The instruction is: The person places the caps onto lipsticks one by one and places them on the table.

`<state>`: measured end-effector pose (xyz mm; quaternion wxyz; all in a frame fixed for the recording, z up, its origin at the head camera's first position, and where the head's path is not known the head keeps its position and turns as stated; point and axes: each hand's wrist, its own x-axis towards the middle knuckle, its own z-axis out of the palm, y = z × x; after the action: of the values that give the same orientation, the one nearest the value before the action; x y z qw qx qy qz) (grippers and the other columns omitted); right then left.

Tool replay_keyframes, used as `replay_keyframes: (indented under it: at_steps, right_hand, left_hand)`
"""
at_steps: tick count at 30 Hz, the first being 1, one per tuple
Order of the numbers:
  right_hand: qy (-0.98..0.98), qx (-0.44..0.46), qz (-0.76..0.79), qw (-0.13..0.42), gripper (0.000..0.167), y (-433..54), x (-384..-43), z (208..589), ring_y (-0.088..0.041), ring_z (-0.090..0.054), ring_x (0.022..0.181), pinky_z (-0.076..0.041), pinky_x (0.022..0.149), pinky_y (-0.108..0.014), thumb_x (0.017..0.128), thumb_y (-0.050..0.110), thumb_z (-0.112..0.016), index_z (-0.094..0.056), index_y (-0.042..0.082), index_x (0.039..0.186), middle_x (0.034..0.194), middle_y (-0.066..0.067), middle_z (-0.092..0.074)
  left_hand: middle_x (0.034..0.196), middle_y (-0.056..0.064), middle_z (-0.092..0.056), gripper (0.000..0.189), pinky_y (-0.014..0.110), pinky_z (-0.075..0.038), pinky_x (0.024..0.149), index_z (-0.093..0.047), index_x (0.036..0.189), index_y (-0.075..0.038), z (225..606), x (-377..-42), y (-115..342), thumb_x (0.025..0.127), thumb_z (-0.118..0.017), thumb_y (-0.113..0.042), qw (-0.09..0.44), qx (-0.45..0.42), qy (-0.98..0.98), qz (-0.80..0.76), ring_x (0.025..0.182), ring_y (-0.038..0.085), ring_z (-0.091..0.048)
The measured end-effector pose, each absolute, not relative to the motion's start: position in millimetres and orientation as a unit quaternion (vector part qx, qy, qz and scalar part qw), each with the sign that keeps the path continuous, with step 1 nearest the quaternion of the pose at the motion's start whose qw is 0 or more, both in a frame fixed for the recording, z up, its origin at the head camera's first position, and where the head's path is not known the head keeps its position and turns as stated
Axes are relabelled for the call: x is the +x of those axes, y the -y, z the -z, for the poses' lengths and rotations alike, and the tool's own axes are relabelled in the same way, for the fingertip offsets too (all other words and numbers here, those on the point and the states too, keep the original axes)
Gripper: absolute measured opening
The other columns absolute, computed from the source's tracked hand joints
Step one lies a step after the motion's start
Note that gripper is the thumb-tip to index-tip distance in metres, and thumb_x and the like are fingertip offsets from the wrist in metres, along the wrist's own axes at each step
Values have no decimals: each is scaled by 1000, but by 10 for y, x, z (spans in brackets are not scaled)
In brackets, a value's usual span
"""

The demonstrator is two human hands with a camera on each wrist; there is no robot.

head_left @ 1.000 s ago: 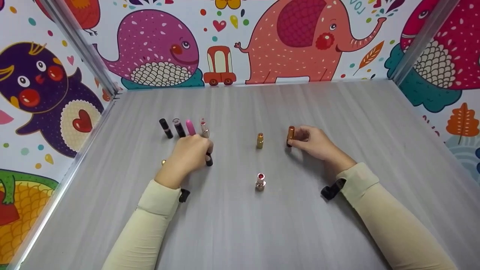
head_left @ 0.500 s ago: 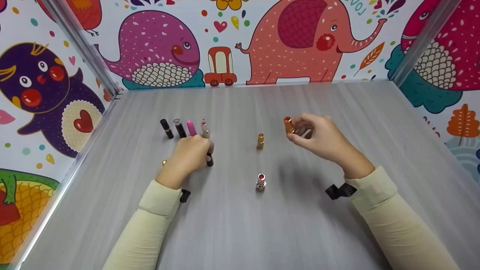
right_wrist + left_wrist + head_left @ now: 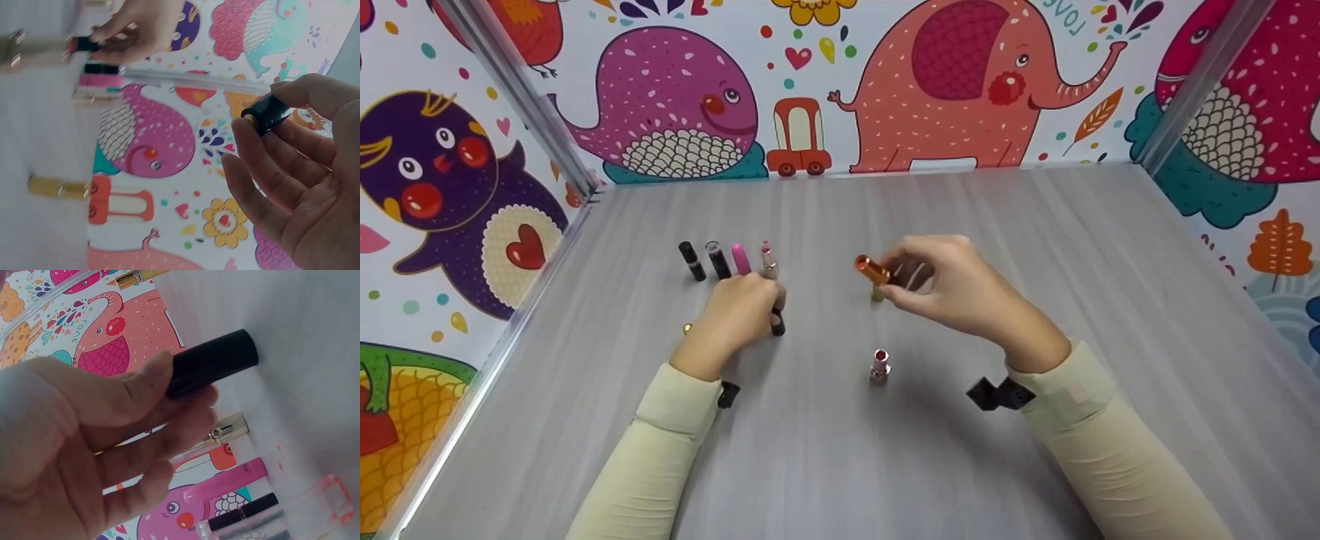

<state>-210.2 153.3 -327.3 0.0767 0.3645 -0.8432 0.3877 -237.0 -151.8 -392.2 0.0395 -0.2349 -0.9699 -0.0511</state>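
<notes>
Across the grey tabletop (image 3: 810,465), the left hand (image 3: 737,311) has its fingers curled round a black tube (image 3: 778,323) at left, and here's the right hand (image 3: 964,289), thumb and fingers pinching an orange lipstick (image 3: 872,269), tilted above the middle, half hiding a gold lipstick (image 3: 877,295), with a silver lipstick (image 3: 880,368) standing nearer.
</notes>
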Motion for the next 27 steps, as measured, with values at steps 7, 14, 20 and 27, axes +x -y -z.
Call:
replay_keyframes:
  at_steps: [7,14,20,27]
  right_hand:
    - [839,386,-377,76,17,-1424,-2143,3248,-9,-68,81,-62,73,-35,90,6,-84,-77,7,105,95,1,-74]
    - [845,375,-374,75,19,-1508,-2214,3340,-11,-67,79,-61,72,-39,87,3,-85,-76,7,103,94,2,-75]
    - [850,375,-363,71,19,-1538,-2245,3380,-11,-67,80,-61,73,-37,89,5,-86,-76,8,104,95,3,-75]
    - [856,371,-351,76,18,-1576,-2257,3398,-12,-68,82,-60,74,-33,89,5,-85,-76,7,105,98,0,-74]
  left_hand:
    - [81,9,-75,14,53,-58,71,-74,77,-10,3928,-2373,1522,82,-85,-5,49,-234,970,52,74,36,-71]
    - [79,10,-75,10,52,-59,66,-75,79,-7,3940,-2334,1479,84,-83,-3,58,-243,968,24,70,37,-72]
    - [80,11,-75,12,51,-59,62,-77,83,-6,3936,-2300,1415,85,-76,6,68,-249,966,-5,69,34,-71]
    - [79,9,-76,7,50,-59,61,-79,84,-9,3903,-2303,1423,87,-81,-2,94,-264,960,-4,67,33,-71]
